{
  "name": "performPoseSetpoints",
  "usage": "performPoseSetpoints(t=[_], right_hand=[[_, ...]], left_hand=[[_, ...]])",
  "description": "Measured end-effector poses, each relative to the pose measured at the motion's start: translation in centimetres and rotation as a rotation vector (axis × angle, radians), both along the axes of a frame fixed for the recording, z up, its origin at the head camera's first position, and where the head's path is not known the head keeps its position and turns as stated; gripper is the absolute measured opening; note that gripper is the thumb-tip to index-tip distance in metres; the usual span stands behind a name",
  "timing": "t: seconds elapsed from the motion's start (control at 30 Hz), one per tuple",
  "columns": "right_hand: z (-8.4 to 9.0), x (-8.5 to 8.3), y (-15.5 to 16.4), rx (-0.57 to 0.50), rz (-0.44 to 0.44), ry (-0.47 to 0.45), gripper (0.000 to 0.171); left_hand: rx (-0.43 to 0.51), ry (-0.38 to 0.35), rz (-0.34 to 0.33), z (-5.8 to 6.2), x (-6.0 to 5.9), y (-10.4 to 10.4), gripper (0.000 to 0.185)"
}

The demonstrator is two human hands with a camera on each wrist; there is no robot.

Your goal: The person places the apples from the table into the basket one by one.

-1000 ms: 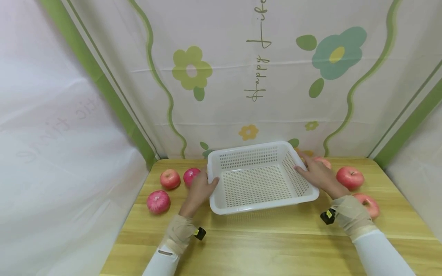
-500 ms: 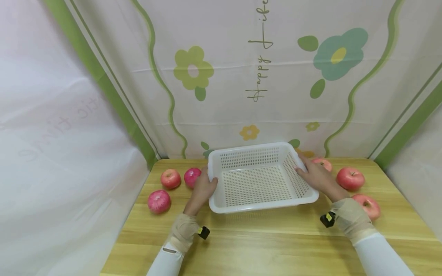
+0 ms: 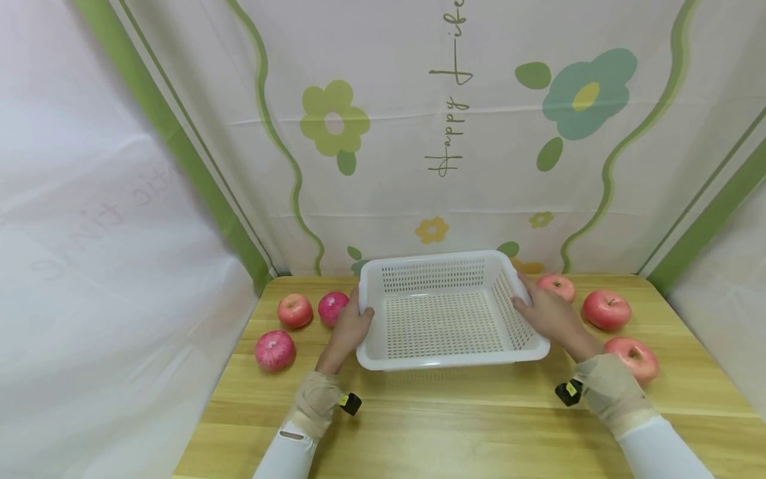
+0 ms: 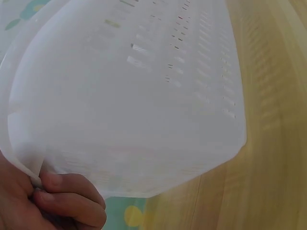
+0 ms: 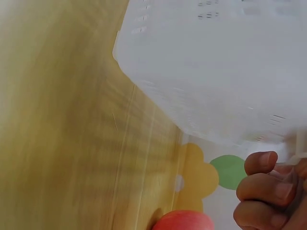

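Far left of the left hand (image 3: 353, 322): 1 pink apple (image 3: 274, 350) on the wooden table (image 3: 455, 419), nearer the front edge. Just left of that hand, 2 more apples (image 3: 295, 310) side by side; the nearer one (image 3: 332, 307) almost touching the knuckles. Left hand clenched on the left rim of the white perforated basket (image 3: 445, 319), thumb over the edge, fingers (image 4: 72, 201) curled under the wall in the wrist view. Basket between both hands, approx. centre of table, w/ nothing inside; cannot tell if the bottom touches the wood. Right hand (image 3: 547, 316) grasping the right rim, fingers (image 5: 261, 189) curled at the wall. Behind the right hand, 1 apple (image 3: 556, 286) close to the backdrop. Further right, 1 red apple (image 3: 607, 309). Beside the right wrist, 1 more apple (image 3: 634, 358), near the sleeve.
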State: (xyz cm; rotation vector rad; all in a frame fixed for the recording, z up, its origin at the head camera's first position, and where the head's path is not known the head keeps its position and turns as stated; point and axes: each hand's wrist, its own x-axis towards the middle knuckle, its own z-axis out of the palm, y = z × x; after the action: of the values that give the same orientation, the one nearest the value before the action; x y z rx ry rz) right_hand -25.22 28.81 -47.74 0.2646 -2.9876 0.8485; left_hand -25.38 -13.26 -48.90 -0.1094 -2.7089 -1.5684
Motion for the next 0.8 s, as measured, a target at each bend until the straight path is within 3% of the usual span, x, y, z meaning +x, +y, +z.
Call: performPoseSetpoints(t=[0.43,0.8], right_hand=[[0.0,1.6,-0.5,0.039,-0.024,0.074,0.073],[-0.2,3.1,-0.8,0.043,-0.04,0.039,0.073]], left_hand=[[0.037,-0.013,-0.05,-0.3,0.3,-0.4,0.067],[0.023,-0.001,-0.046,-0.3,0.8,-0.6,0.069]])
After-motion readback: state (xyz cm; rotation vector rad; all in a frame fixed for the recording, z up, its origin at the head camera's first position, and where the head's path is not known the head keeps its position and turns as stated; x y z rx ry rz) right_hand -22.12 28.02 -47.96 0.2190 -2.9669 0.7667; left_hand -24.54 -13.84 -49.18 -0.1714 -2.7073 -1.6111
